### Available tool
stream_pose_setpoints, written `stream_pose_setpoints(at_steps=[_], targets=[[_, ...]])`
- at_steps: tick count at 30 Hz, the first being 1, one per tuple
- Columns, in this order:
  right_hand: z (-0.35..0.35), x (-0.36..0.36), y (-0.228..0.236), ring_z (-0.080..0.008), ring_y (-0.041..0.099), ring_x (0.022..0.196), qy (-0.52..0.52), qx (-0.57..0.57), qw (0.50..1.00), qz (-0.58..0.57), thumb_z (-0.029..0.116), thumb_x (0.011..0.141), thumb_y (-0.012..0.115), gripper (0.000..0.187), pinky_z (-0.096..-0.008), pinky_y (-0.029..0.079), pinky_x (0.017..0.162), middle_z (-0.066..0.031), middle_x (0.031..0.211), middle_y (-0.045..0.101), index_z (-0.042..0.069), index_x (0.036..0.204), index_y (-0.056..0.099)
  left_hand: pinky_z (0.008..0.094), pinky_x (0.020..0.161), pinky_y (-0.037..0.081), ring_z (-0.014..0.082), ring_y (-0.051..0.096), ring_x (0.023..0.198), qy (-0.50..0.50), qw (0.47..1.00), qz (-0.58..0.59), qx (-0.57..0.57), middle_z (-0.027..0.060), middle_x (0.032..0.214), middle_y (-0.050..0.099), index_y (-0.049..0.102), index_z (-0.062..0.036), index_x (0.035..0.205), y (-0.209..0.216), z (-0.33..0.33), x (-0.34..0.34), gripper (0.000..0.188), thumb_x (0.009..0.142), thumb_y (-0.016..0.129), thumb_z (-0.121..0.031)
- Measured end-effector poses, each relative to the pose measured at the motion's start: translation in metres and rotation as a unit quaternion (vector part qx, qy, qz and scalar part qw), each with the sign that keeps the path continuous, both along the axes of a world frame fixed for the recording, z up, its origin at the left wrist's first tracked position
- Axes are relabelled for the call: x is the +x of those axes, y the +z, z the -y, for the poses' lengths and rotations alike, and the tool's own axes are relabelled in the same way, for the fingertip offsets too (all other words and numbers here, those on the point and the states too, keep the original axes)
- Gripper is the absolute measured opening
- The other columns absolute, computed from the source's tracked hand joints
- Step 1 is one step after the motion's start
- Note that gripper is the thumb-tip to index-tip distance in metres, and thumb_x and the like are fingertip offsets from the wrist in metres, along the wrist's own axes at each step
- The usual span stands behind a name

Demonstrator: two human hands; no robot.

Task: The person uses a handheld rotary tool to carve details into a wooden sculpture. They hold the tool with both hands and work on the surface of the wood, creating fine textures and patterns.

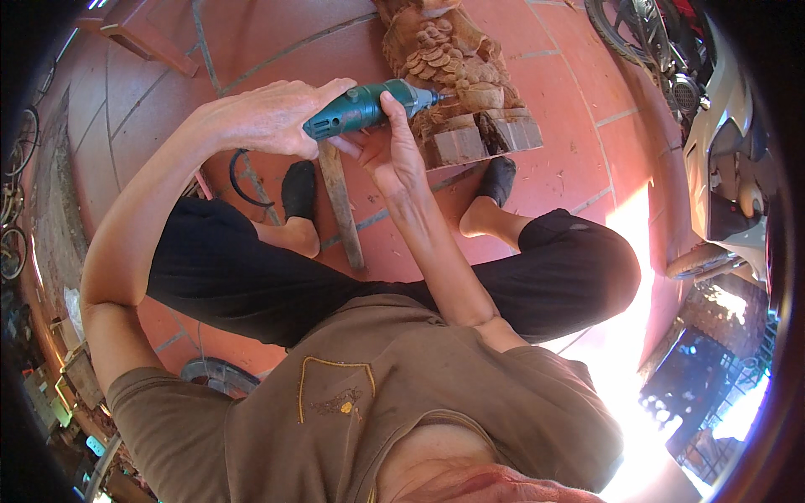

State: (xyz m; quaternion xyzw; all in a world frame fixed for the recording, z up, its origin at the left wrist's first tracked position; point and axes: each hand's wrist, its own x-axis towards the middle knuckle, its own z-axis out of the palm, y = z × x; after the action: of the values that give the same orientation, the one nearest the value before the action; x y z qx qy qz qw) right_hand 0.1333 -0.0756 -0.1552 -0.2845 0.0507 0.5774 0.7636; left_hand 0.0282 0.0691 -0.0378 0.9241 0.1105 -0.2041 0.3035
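Note:
A green die grinder (362,110) lies across both my hands, its tip pointing right at a wooden carving (459,75). The narrow bit reaches the carving's side, though I cannot tell whether it touches. My left hand (272,117) is wrapped round the rear of the grinder from the left, with its fingers partly hidden. Under the front of the body, my right hand (392,155) grips it with the thumb up along the near side. Rounded, scaly clusters cover the carving, which stands on a blocky, cracked wooden base (486,138).
Below the grinder a narrow wooden stick (344,210) lies between my feet, beside a black cable (243,180). A motorcycle (721,159) stands at the right. Wooden furniture legs (147,42) are at the far left. Small shavings dot the red tiled floor (579,142).

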Motion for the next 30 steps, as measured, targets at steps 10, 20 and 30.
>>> stream_pose_setpoints(at_steps=[10,20,30], targets=[[0.001,0.000,0.006,-0.0259,0.068,0.098,-0.007,0.009,1.000,-0.014,0.036,0.089,0.070,0.041,-0.0482,0.061,0.082,-0.0095,0.107,0.066,0.007,0.115,0.057,0.0473,0.071,0.050,0.0434,0.065,0.082,-0.023,1.000,0.015,0.010,0.0260,0.092,0.065,0.031,-0.0080,0.144,0.001,-0.003,0.001,0.087,0.067,0.071,-0.014],[0.001,0.003,-0.002,-0.0267,0.068,0.100,0.002,0.002,1.000,-0.009,0.036,0.088,0.071,0.041,-0.0488,0.061,0.084,-0.0094,0.108,0.066,0.007,0.114,0.057,0.0478,0.070,0.049,0.0431,0.065,0.082,-0.025,1.000,0.013,0.008,0.0249,0.091,0.065,0.030,-0.0095,0.143,-0.007,-0.006,0.000,0.088,0.066,0.070,-0.016],[0.002,0.006,-0.008,-0.0287,0.066,0.108,0.012,0.020,1.000,-0.017,0.034,0.090,0.069,0.042,-0.0553,0.054,0.094,-0.0108,0.114,0.067,0.007,0.120,0.057,0.0494,0.069,0.049,0.0435,0.065,0.080,-0.027,0.999,0.013,0.011,0.0242,0.088,0.065,0.031,-0.0120,0.142,-0.006,-0.006,0.001,0.086,0.066,0.070,-0.016]])
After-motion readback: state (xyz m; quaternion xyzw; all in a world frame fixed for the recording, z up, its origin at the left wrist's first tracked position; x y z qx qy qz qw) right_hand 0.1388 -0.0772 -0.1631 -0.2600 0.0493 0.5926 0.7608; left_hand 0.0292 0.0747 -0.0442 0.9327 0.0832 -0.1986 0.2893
